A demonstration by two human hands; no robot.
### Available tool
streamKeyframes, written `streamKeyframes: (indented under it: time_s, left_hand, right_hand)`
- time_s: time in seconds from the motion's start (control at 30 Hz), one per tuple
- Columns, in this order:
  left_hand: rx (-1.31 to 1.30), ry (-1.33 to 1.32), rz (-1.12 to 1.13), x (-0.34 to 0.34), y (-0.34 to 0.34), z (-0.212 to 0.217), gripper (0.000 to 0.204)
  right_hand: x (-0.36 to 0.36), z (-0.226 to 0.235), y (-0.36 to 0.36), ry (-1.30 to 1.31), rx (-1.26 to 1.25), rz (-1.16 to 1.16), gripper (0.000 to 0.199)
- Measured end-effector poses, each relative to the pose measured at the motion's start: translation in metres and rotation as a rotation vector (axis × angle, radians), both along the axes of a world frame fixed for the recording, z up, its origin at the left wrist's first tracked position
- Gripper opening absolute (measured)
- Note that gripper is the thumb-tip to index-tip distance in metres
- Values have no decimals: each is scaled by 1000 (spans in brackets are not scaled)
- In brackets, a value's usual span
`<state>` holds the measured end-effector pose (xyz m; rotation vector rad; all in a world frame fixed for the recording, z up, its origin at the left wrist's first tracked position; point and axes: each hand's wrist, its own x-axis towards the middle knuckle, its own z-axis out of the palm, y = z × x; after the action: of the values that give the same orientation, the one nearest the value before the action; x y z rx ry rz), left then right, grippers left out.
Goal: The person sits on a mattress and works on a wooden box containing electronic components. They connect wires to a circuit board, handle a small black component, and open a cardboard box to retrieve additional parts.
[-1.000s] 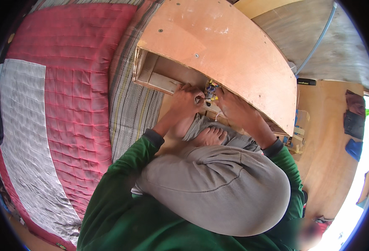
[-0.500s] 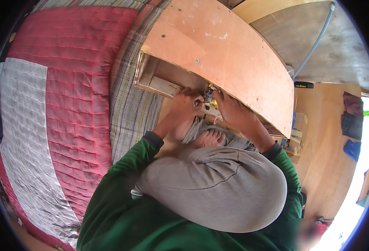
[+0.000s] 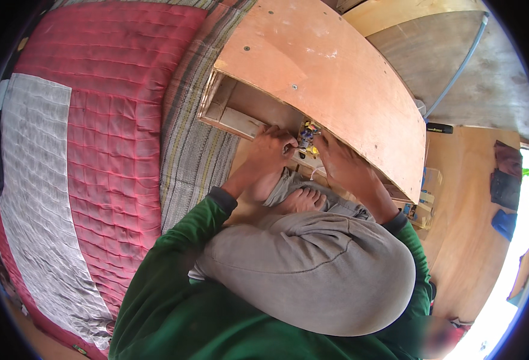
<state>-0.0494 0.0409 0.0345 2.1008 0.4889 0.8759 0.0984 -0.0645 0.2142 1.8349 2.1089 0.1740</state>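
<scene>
Two hands flank a multicoloured cluster of small parts point(image 3: 307, 135) at the front edge of the wooden cabinet point(image 3: 330, 72). The cluster's long axis lies roughly across that edge, right hand point(image 3: 340, 157) nearer than left hand point(image 3: 270, 150); I cannot tell either grip's closure.

Two bare hands, one left hand point(image 3: 270, 149) and one right hand point(image 3: 339, 161), at the near edge of one orange-brown plywood cabinet point(image 3: 321, 69). One cluster of small multicoloured parts point(image 3: 307, 133) at that edge, individual pieces too small to count. One red-and-white quilt point(image 3: 116, 129); one striped grey woven mat point(image 3: 194, 165); one pale blue tube point(image 3: 460, 63); three cloths: brown cloth point(image 3: 508, 156), dark grey cloth point(image 3: 507, 187), blue cloth point(image 3: 504, 224).
</scene>
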Motion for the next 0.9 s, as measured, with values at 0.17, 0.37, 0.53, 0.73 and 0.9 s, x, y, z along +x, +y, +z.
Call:
streamKeyframes:
  time_s: [0.17, 0.37, 0.53, 0.73, 0.9]
  left_hand:
    - [-29, 3, -9, 1, -1, -4, 9]
    - [-19, -2, -2, 1, -1, -3, 10]
    - [-27, 17, -4, -2, -1, -3, 9]
    - [-32, 9, -13, 0, 0, -5, 12]
    - [-23, -72, -2, -3, 1, -4, 16]
  right_hand:
    - [4, -14, -2, -39, -88, -46, 38]
    - [-1, 0, -1, 14, -67, -80, 33]
    - [-9, 2, 1, 15, -191, -115, 30]
    - [-11, -2, 5, 1, -148, -130, 27]
    - [-12, 6, 5, 37, -78, -71, 22]
